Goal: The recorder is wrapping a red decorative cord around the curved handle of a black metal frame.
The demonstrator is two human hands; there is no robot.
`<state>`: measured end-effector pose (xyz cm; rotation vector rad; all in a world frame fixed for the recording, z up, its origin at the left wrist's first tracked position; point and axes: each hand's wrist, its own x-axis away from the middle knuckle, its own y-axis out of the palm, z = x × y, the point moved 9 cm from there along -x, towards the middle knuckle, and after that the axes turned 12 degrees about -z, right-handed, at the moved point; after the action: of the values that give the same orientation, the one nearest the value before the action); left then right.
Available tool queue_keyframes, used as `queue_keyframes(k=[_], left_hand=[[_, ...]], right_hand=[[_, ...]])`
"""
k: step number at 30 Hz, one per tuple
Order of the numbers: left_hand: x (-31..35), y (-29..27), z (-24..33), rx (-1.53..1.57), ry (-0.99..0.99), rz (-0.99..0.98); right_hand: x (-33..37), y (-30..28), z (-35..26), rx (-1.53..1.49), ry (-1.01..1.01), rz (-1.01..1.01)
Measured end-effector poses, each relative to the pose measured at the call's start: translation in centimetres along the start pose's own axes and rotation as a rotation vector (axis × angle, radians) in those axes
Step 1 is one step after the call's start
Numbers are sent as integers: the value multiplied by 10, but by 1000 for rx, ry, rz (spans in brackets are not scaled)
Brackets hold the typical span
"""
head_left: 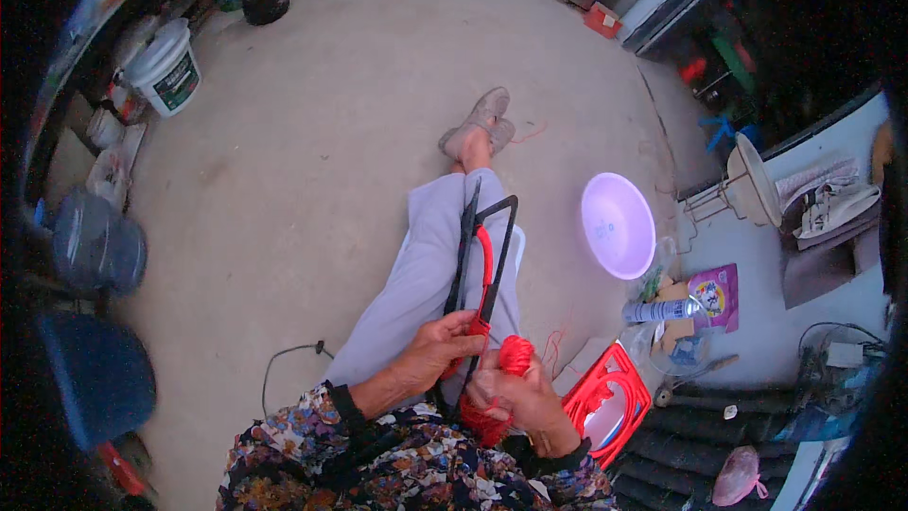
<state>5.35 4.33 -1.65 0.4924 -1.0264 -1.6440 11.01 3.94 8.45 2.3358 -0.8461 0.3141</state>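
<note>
On my lap a narrow black frame (511,218) stands tilted, with red cord (486,255) running along part of one bar. My left hand (430,355) is closed around the lower part of this frame, its fingers pinching where the red cord wraps it. Close beside it, my right hand (530,402) is closed on a bundle of red yarn (515,356), which bulges out above and below the fingers. The frame's lower end is hidden behind my hands.
Right of my legs stand a lilac basin (619,227) and a red plastic basket (619,374). Beyond them lie a spray can (662,310) and a purple packet (716,295). Buckets, including a white one (165,66), line the left side.
</note>
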Motion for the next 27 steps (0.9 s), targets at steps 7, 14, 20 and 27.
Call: queue_keyframes(k=[7,14,20,27], left_hand=[[0,-1,3,-25,8,4],[26,22,76,-864,461,178],[28,48,100,-1109,546,84],[25,11,91,-684,254,293]], right_hand=[[-11,11,4,306,50,-29],[0,7,-32,694,59,-76],[7,-6,-47,568,-92,19],[66,-144,-73,-326,-796,365]])
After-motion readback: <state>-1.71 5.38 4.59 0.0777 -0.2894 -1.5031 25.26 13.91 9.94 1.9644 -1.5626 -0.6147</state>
